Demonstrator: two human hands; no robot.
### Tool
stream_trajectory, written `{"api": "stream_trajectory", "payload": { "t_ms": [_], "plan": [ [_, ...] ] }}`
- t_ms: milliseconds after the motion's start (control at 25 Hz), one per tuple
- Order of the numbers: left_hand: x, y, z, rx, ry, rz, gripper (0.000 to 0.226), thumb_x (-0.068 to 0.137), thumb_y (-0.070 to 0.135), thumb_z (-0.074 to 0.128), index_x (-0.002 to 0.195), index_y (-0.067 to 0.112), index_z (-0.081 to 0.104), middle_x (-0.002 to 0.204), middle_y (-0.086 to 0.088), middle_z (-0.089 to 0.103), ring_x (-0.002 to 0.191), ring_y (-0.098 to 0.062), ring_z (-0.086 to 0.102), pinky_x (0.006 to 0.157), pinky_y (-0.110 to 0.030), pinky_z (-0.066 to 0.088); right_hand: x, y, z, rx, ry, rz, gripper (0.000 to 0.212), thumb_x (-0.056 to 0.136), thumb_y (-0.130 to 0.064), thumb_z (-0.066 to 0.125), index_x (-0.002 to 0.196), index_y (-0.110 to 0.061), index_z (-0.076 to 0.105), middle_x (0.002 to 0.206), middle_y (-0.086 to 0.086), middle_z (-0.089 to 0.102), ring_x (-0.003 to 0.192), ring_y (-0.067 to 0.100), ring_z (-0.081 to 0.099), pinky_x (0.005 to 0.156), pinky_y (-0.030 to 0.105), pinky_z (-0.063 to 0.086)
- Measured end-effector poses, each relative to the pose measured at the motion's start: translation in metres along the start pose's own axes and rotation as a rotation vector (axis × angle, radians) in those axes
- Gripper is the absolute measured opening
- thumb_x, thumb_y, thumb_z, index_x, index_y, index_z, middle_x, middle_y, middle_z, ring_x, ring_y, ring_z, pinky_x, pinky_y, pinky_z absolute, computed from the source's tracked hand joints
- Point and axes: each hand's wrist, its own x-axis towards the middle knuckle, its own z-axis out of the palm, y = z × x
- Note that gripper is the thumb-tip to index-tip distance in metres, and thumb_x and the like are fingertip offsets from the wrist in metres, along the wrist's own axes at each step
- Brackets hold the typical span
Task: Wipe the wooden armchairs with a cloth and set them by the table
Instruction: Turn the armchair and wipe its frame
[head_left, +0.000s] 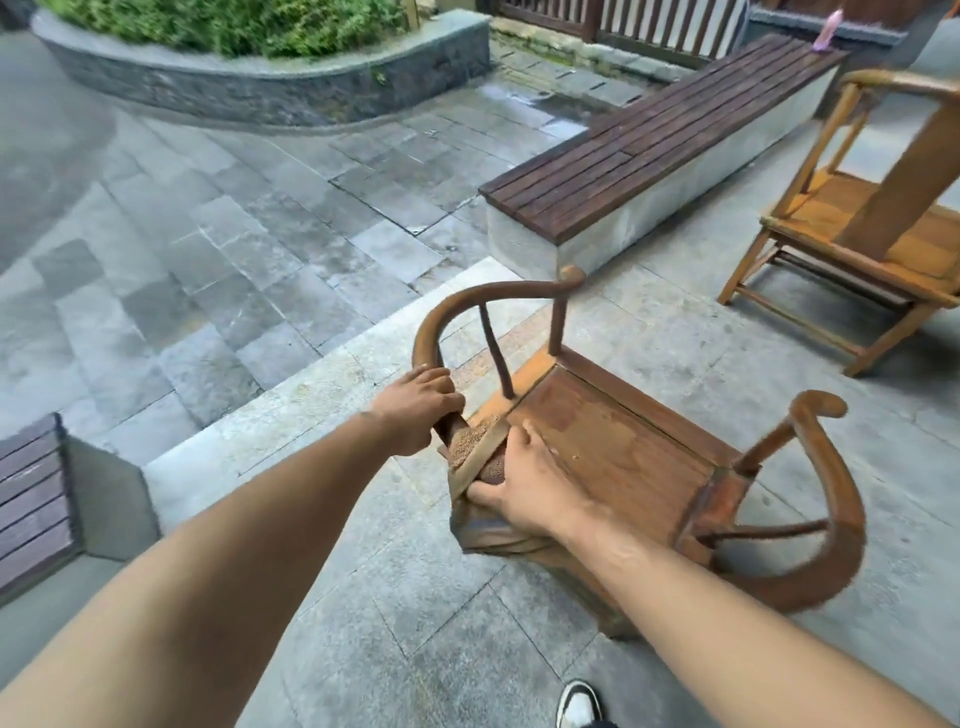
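Note:
A brown wooden armchair (618, 447) with a curved horseshoe rail stands tilted on the stone paving in front of me. My left hand (418, 413) grips the curved rail near the backrest. My right hand (524, 483) presses a brown textured cloth (470, 444) against the chair's back splat and holds it there. A second, lighter wooden armchair (872, 223) stands apart at the right edge, partly cut off. No table is in view.
A long slatted wooden bench (654, 135) on a concrete base runs behind the chairs. A curved stone planter (249, 88) with shrubs sits at the back left. Another bench end (31, 499) is at the left. A step edge (322, 353) crosses the paving. My shoe (579, 704) shows below.

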Motion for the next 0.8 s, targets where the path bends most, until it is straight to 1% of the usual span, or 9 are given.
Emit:
{"api": "stream_trajectory", "payload": {
  "t_ms": [80,120,240,320,400,480,560,680,800],
  "plan": [
    [0.011,-0.024,0.000,0.019,-0.030,0.033,0.053,0.086,0.016,0.059,0.136,0.031,0.049,0.143,0.006,0.048,0.149,-0.017,0.022,0.122,-0.038,0.014,0.036,-0.031,0.005,0.041,0.057,0.034,0.090,0.078,-0.059,0.074,0.139,-0.006,0.036,0.142,0.021,0.052,0.128,0.039,0.055,0.098,0.041,0.046],
    [0.018,-0.038,0.000,0.013,-0.046,0.046,0.054,0.088,0.020,0.059,0.139,0.030,0.046,0.147,0.005,0.044,0.150,-0.016,0.019,0.122,-0.038,0.013,0.053,-0.045,0.007,0.043,0.086,0.050,0.086,0.078,-0.056,0.075,0.136,-0.005,0.036,0.135,0.020,0.057,0.121,0.038,0.060,0.090,0.040,0.048],
    [0.050,-0.094,0.005,-0.012,-0.111,0.091,0.061,0.091,0.020,0.054,0.148,0.027,0.036,0.161,0.005,0.025,0.153,-0.014,0.007,0.124,-0.047,0.010,0.102,-0.080,0.016,0.028,0.138,0.109,0.085,0.081,-0.054,0.074,0.137,-0.006,0.033,0.127,0.017,0.059,0.112,0.037,0.065,0.074,0.036,0.042],
    [0.081,-0.136,0.011,-0.013,-0.152,0.145,0.065,0.093,0.023,0.054,0.153,0.028,0.028,0.165,0.007,0.014,0.153,-0.014,0.002,0.124,-0.051,0.009,0.135,-0.098,0.021,0.006,0.206,0.148,0.080,0.084,-0.053,0.070,0.137,-0.007,0.031,0.123,0.014,0.058,0.108,0.033,0.067,0.072,0.035,0.042],
    [0.119,-0.173,0.014,0.005,-0.156,0.219,0.064,0.096,0.027,0.053,0.154,0.030,0.025,0.166,0.009,0.009,0.154,-0.015,0.002,0.123,-0.051,0.010,0.174,-0.112,0.025,-0.004,0.266,0.191,0.075,0.086,-0.049,0.067,0.137,-0.007,0.031,0.123,0.013,0.057,0.105,0.031,0.068,0.073,0.034,0.045],
    [0.161,-0.200,0.015,-0.009,-0.154,0.350,0.054,0.099,0.029,0.050,0.150,0.031,0.031,0.165,0.008,0.013,0.153,-0.017,0.006,0.123,-0.051,0.012,0.211,-0.120,0.023,0.097,0.271,0.309,0.074,0.085,-0.045,0.068,0.136,-0.008,0.030,0.125,0.014,0.058,0.107,0.032,0.068,0.072,0.032,0.041],
    [0.205,-0.219,0.017,0.019,-0.174,0.472,0.048,0.100,0.027,0.048,0.145,0.034,0.037,0.164,0.007,0.016,0.153,-0.018,0.004,0.123,-0.051,0.011,0.247,-0.125,0.020,0.166,0.282,0.467,0.069,0.087,-0.040,0.067,0.137,-0.010,0.030,0.126,0.012,0.061,0.109,0.032,0.067,0.073,0.031,0.039],
    [0.271,-0.234,0.022,0.111,-0.264,0.611,0.061,0.092,0.017,0.058,0.147,0.032,0.037,0.164,0.007,0.013,0.153,-0.018,-0.006,0.123,-0.052,0.004,0.300,-0.127,0.013,0.259,0.323,0.624,0.054,0.094,-0.030,0.057,0.137,-0.009,0.032,0.124,0.010,0.066,0.108,0.028,0.069,0.077,0.032,0.047],
    [0.330,-0.240,0.029,0.205,-0.264,0.743,0.072,0.085,0.010,0.066,0.147,0.032,0.036,0.164,0.007,0.011,0.153,-0.015,-0.012,0.122,-0.056,-0.002,0.349,-0.123,0.002,0.412,0.366,0.748,0.061,0.083,-0.038,0.065,0.131,-0.010,0.039,0.113,0.006,0.070,0.097,0.027,0.070,0.072,0.029,0.044]
  ]
}}
